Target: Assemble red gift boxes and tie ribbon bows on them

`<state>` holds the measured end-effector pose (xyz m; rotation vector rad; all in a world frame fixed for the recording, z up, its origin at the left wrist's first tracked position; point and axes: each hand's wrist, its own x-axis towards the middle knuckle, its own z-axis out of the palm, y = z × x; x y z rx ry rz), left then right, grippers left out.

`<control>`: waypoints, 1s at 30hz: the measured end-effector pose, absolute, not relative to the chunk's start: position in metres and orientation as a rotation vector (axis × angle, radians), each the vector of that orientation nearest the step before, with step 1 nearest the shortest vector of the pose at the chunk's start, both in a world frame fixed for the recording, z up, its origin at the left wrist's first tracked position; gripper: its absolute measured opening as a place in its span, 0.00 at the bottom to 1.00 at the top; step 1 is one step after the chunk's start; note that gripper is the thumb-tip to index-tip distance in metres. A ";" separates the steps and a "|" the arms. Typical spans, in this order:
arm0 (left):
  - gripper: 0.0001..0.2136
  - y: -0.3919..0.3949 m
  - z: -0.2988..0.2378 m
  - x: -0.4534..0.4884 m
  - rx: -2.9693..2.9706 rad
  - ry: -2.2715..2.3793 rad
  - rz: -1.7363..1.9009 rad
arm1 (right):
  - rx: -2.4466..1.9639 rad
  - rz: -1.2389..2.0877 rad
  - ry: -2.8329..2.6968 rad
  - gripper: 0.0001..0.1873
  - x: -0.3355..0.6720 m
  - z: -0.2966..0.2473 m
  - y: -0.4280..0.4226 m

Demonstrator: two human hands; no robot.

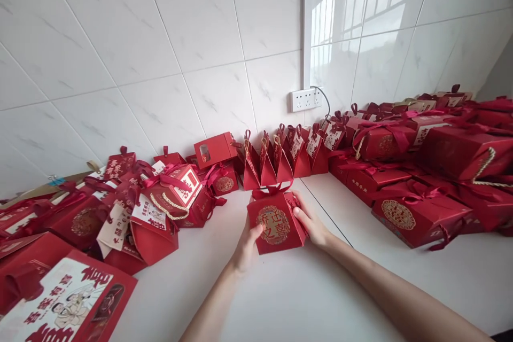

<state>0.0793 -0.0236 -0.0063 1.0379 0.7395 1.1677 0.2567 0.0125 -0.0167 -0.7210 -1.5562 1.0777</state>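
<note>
Between both hands is a small red gift box with a round gold emblem on its front and a dark red ribbon bow on top. My left hand grips its left side, the thumb lying on the front face. On the right side my right hand closes around the edge, where a red twisted cord hangs. The other fingers of both hands are partly hidden behind the box. Just beyond it, a row of red triangular boxes stands upright near the wall.
A heap of red gift boxes covers the left side, with a large window box at the near left. Stacked ribboned boxes fill the right. Behind are a tiled wall and a socket strip with a black cable.
</note>
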 end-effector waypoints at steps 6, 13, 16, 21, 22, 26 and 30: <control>0.33 -0.010 0.014 0.066 1.235 1.047 1.486 | -0.907 1.436 -1.389 0.35 0.257 -0.021 0.026; 0.46 0.042 0.077 0.055 1.386 1.683 2.134 | -1.103 1.404 -1.559 0.21 0.248 -0.023 0.031; 0.47 0.078 0.084 0.049 1.369 1.983 2.067 | -1.116 1.395 -1.584 0.18 0.249 -0.023 0.030; 0.46 0.119 0.063 0.038 1.348 2.095 1.940 | -1.114 1.395 -1.605 0.13 0.249 -0.023 0.031; 0.46 0.123 0.060 0.037 1.328 2.114 1.946 | -1.115 1.394 -1.612 0.12 0.248 -0.023 0.032; 0.48 0.135 0.057 0.037 1.265 2.153 2.045 | -1.117 1.385 -1.626 0.10 0.248 -0.023 0.034; 0.49 0.145 0.057 0.040 1.335 2.126 2.116 | -1.126 1.387 -1.624 0.07 0.250 -0.019 0.032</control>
